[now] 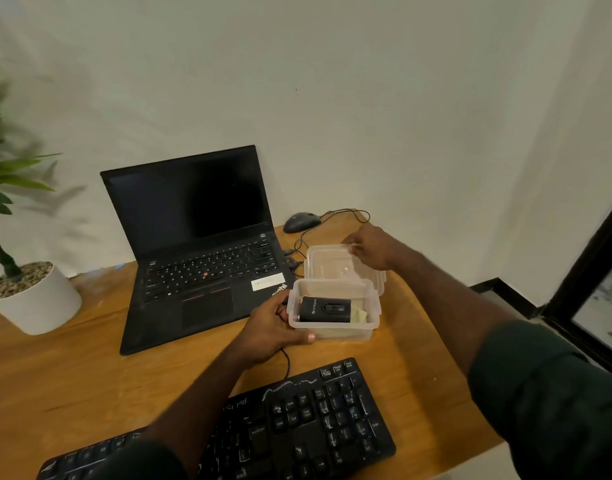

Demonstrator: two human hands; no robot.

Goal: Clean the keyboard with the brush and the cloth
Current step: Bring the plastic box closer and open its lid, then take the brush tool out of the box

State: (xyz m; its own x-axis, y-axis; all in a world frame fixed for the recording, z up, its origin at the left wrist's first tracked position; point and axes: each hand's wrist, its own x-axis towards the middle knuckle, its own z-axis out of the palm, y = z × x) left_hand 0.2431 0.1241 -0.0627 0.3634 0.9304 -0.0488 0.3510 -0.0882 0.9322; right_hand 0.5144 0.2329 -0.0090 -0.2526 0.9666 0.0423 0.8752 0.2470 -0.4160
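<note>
Left hand (275,327): we grip the clear box (334,332) at its left wall.
Right hand (370,249): we pinch the lid (339,266), behind the box.
Keyboard (297,424): nearest us, dusty.
Risk: the lid may slip and knock the black brush case (323,310) inside.

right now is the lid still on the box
No, the lid is off the box, held behind it by the right hand.

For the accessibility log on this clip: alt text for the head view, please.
A person's left hand grips a clear plastic box holding a black case, while the right hand holds its clear plastic lid just behind. A black keyboard lies nearest on the wooden desk, an open black laptop behind.
</note>
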